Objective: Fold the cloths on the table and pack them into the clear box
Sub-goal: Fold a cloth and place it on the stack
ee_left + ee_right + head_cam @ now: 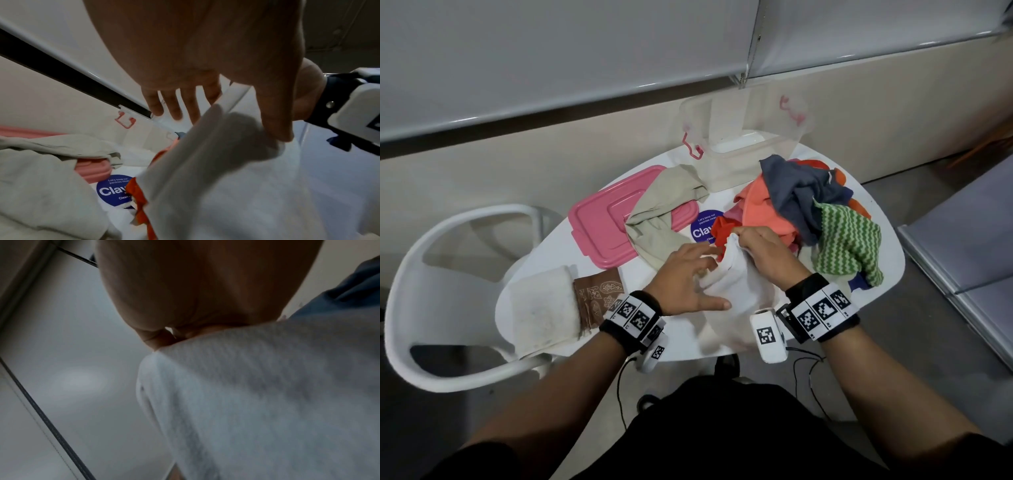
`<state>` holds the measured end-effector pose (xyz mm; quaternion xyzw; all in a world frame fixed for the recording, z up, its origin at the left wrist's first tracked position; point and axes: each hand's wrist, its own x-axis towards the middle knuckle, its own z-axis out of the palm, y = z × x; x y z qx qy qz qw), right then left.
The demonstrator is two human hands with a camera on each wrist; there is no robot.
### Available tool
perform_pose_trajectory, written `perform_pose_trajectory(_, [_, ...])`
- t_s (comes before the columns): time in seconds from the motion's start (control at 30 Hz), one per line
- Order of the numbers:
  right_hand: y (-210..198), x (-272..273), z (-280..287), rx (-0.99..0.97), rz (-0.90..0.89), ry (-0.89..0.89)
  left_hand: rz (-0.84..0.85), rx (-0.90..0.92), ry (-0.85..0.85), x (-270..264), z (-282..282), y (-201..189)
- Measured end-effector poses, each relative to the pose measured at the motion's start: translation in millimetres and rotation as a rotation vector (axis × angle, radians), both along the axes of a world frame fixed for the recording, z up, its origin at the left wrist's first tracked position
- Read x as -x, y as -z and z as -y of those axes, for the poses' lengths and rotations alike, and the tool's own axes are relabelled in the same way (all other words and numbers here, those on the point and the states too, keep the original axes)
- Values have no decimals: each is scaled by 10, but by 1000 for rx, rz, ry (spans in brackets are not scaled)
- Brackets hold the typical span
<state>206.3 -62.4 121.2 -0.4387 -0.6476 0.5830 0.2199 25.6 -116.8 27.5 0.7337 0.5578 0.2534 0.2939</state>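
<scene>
White round table (887,270), small, carrying the whole lot.

Plain white cloth (736,284): at the near edge of the table, directly in front of the person, partly lifted. Right hand (767,253) has its fingers curled around the far upper edge of this cloth and pinches it, raised off the table. Left hand (685,277) lies with fingers spread and straight on the cloth's left side; in the left wrist view the thumb (275,113) presses against a fold.

Clear plastic box (743,137) with pink latches: at the far edge of the table, open, nothing visible inside it.

Pink rectangular plastic lid (599,219): flat on the table, left of centre, partly covered by a crumpled beige cloth (661,212).

Heap of unfolded cloths, far right of the table, just beyond the right hand: coral cloth (760,205), dark blue-grey cloth (798,192), green-and-white zigzag cloth (846,240), red-orange cloth (722,229) touching the white one.

Folded cream towel (544,308) and folded brown patterned cloth (595,294): side by side, near left of the table.

Round blue sticker (703,228): on the tabletop, centre, partly covered.

White plastic chair (424,274): left of the table.
</scene>
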Motion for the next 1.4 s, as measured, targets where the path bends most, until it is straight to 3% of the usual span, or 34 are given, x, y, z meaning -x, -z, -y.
perform_pose_trajectory(0.13, [-46,-147,-72,-129,28,209,213,343,-1,-9,138,91])
perform_pose_trajectory(0.27, [137,-389,-269,-262,122,371,317,305,-77,143,221,92])
perform_pose_trajectory(0.4, [318,-548,-344,-7,-141,411,351,207,-146,426,126,-92])
perform_pose_trajectory(0.57, [490,-664,-340,107,-105,289,399,103,-148,611,64,-385])
perform_pose_trajectory(0.73, [510,-639,-376,174,-33,367,407,126,-85,631,90,-435])
perform_pose_trajectory(0.87, [569,-651,-438,62,28,375,367,183,-184,684,20,-314])
perform_pose_trajectory(1.03, [514,-736,-483,-106,36,332,411,30,-302,650,-21,-344])
perform_pose_trajectory(1.17, [648,-872,-319,-164,141,232,292,49,-171,642,117,-229])
perform_pose_trajectory(1.33, [1514,-1060,186,-79,513,-30,-186,257,32,499,554,500])
perform_pose_trajectory(1.4, [1858,-1116,403,-45,655,-172,-198,395,46,403,773,810])
